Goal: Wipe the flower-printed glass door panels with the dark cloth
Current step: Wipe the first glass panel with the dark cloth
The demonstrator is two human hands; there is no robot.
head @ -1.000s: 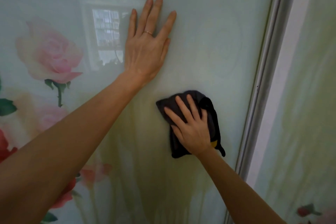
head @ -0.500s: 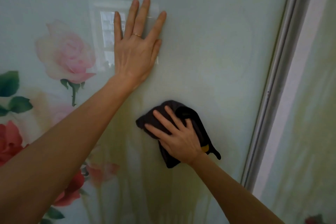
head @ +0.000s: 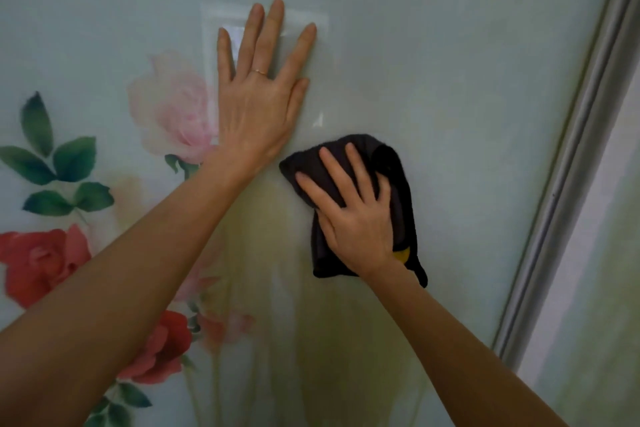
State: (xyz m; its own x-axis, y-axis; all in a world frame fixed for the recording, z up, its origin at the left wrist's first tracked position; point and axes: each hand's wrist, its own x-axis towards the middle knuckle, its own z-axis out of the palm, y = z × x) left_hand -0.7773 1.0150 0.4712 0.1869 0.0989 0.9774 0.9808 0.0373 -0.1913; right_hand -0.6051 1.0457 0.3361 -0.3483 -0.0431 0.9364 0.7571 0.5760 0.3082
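Pressing dark cloth [head: 403,211] against glass door panel [head: 450,80] with right hand [head: 353,218], fingers spread straight, below-right of pink rose [head: 173,107]. Resting left hand [head: 258,104] flat, fingers extended, over pink rose's right edge.

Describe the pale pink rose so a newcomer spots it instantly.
Start at the glass door panel left of the grey frame. Just left of the left hand pressed flat on it sits the pale pink rose. The red roses below are far darker.

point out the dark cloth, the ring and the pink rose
dark cloth [head: 403,198]: head view, its upper right fold
ring [head: 259,72]: head view, the gold band
pink rose [head: 173,114]: head view, middle petals
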